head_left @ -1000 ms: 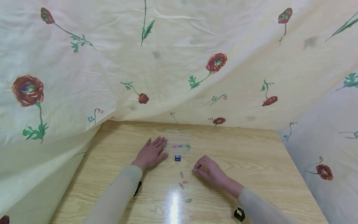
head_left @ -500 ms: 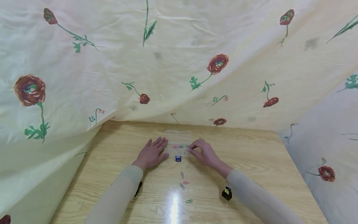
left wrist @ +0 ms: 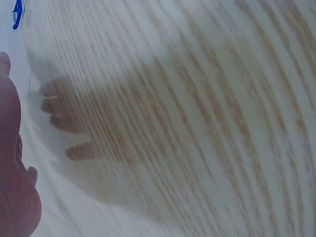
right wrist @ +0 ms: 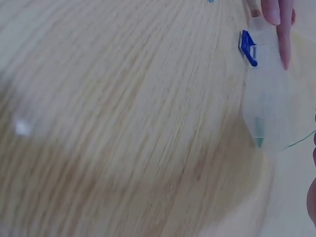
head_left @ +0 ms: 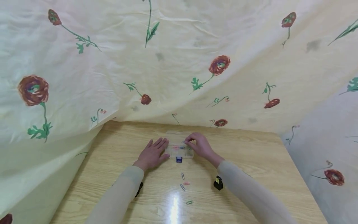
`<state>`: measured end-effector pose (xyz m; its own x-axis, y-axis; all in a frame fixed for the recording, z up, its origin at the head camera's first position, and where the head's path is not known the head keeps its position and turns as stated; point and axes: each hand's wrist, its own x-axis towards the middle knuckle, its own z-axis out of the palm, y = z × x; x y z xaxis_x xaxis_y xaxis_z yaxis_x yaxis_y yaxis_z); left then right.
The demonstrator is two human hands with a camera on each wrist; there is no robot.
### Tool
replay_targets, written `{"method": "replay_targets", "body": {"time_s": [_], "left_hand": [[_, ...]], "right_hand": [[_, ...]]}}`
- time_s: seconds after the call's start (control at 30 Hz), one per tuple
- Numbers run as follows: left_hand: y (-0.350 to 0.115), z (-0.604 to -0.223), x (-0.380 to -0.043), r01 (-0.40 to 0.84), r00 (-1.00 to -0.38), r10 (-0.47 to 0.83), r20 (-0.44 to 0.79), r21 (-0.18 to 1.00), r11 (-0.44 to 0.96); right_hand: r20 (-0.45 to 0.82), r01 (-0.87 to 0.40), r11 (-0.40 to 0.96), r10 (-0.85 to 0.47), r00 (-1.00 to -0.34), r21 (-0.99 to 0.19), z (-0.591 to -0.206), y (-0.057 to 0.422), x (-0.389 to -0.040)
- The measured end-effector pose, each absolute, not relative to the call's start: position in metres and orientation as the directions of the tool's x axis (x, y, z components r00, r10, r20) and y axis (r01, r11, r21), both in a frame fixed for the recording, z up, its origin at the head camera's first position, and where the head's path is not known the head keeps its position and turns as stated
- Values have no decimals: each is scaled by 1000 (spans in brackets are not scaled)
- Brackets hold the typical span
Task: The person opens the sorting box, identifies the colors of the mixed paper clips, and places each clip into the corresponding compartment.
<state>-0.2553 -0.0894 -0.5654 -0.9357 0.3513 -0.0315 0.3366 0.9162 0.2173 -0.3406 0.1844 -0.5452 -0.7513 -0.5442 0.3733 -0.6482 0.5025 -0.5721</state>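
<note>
A clear plastic compartment box (head_left: 190, 155) with a blue latch (head_left: 179, 159) stands toward the back of the table, lid open. Pink, blue and green paper clips lie in its back compartments. My left hand (head_left: 151, 155) rests flat at the box's left side, fingers spread. Over the box's back part, my right hand (head_left: 202, 145) pinches a small paper clip (head_left: 183, 142) between thumb and finger; its colour is hard to tell. In the right wrist view the box (right wrist: 266, 98) shows, while the right hand (right wrist: 312, 202) is mostly cut off at the edge.
Loose paper clips lie on the wooden table (head_left: 251, 174) in front of the box: a red one (head_left: 186, 184), a green one (head_left: 189, 202) and two bluish ones, the nearer (head_left: 182, 187) slanted. A flowered cloth (head_left: 179, 62) hangs behind and along both sides.
My right hand has moved from the table at the box's front right, forward and left over the box, with the paper clip still pinched. The left hand has stayed in place.
</note>
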Motion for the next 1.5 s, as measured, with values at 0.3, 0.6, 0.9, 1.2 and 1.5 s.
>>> {"method": "replay_targets", "body": {"time_s": [0.3,0.6,0.9,1.2,1.5], "left_hand": [[-92,-566,-254,345,-932,361,-31,231,910],[-93,-566,-251,357,-928,372,-26,233,905],[-93,-566,-249,354,-929,369,-36,204,913],[-92,-567,-249,362,-926,376,-33,201,910],[-95,-573,-253,369,-922,384,-44,191,909]], "right_hand": [[360,-665,534,-569,-739,-523,-553,176,-344],[269,-620,581,-577,-771,-527,-559,175,-338],[291,-632,585,-573,-766,-508,-560,178,-331],[325,-668,544,-597,-734,-509,-552,189,-322],[286,-670,516,-635,-717,-533,-547,203,-289]]}}
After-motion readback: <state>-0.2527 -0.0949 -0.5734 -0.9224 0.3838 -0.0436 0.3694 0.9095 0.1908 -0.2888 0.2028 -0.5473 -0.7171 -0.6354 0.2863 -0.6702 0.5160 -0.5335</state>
